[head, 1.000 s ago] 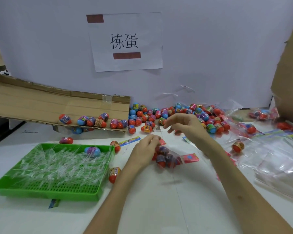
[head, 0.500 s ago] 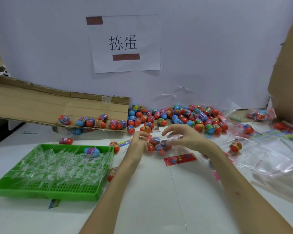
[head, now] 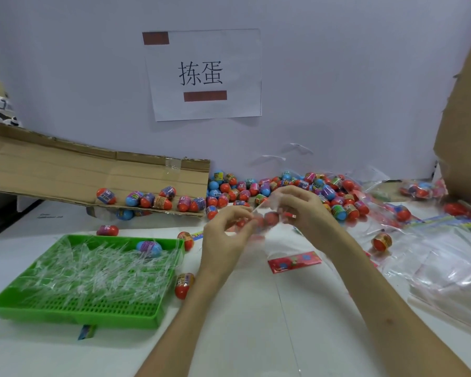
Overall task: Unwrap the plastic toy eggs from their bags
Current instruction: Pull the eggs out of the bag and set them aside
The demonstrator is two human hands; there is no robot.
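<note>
A clear plastic bag (head: 264,221) holding several red toy eggs hangs blurred between my two hands, just above the white table. My left hand (head: 226,235) pinches its left edge with thumb and fingertips. My right hand (head: 301,210) grips its right side, fingers curled over the top. A red paper header card (head: 294,262) lies flat on the table below the bag. A big heap of loose coloured eggs (head: 283,189) lies behind my hands, against the white wall.
A green slotted tray (head: 93,311) full of clear plastic strips, with one blue egg (head: 148,247), sits front left. A flattened cardboard box (head: 65,172) carries more eggs. Loose eggs (head: 184,284) lie beside the tray. Empty clear bags (head: 446,262) pile up at right.
Both hands lifted the bag of eggs off the table and brought it up and away from me. The red header card came off and now lies on the table.
</note>
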